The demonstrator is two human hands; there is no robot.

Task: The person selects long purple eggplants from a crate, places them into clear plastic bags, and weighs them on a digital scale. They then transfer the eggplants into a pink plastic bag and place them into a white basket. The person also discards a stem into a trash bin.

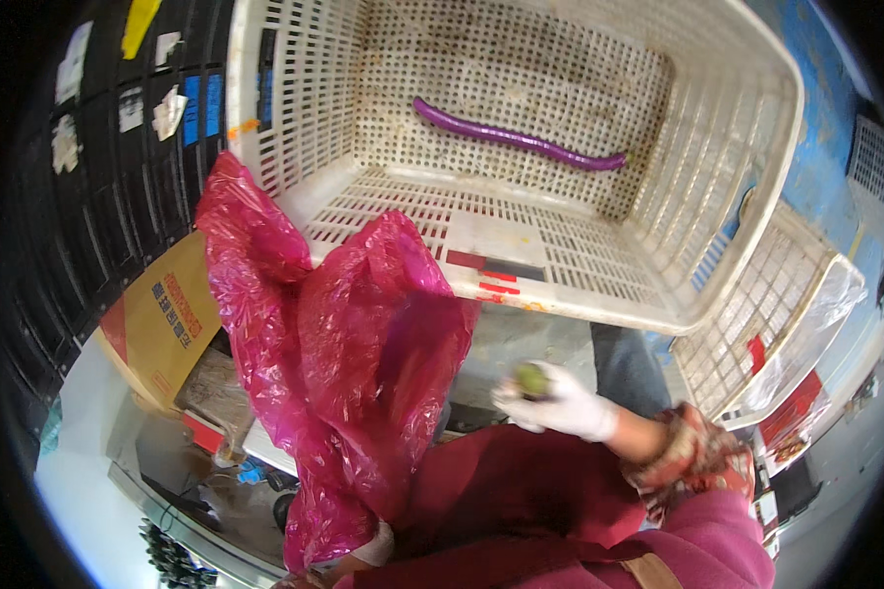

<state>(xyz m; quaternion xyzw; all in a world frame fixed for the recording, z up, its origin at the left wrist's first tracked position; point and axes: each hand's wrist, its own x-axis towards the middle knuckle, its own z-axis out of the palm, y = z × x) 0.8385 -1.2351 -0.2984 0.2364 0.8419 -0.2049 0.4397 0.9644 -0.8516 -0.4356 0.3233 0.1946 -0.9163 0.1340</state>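
Note:
My right hand [552, 405], in a white glove, is raised in front of my apron, below the crate's near rim. Its fingers are closed around a rounded green thing [532, 379], blurred by motion, so its kind is unclear. At the bottom edge only the white glove cuff of my left hand [374, 546] shows. A crumpled pink plastic bag [339, 353] covers its fingers and reaches up to the crate rim. A darker purple patch shows through the bag's right side. One long purple eggplant [516, 138] lies on the floor of a white perforated plastic crate [523, 291].
Black crates [96, 199] with paper scraps and blue tags are stacked at the left. Beneath them stands a printed cardboard box [166, 316]. Another white crate [751, 309] with clear plastic film sits at the right. A small blue object [250, 471] lies at lower left.

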